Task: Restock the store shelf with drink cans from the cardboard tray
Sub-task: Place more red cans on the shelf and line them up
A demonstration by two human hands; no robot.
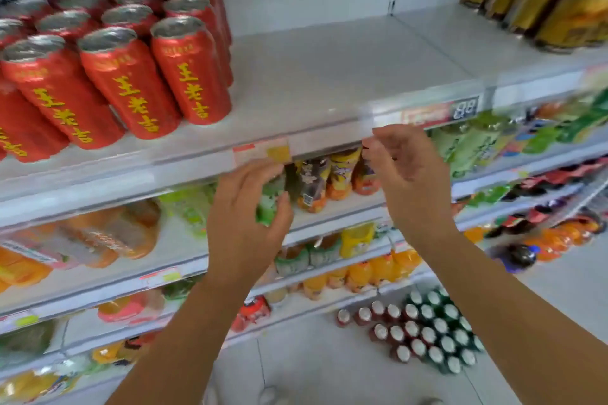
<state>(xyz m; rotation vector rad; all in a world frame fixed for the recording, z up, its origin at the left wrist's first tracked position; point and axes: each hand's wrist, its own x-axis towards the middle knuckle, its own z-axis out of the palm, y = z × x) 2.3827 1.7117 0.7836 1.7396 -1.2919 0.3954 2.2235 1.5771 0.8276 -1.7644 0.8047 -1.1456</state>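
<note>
Several red drink cans (131, 82) with yellow lettering stand in rows on the left of the upper shelf (322, 76). The shelf's middle stretch beside them is bare. My left hand (246, 220) hangs in front of the shelf's front rail, fingers loosely curled, holding nothing. My right hand (408, 177) is level with it to the right, just below the rail, also loosely curled and holding nothing. On the floor at the lower right stands a pack of red and green cans with white tops (424, 332); I cannot make out a cardboard tray under them.
Gold cans (539, 0) fill the upper shelf's right end. A price tag strip (441, 112) runs along the rail. Lower shelves hold green, orange and dark bottles (316, 181). Pale floor tiles (312, 368) lie below.
</note>
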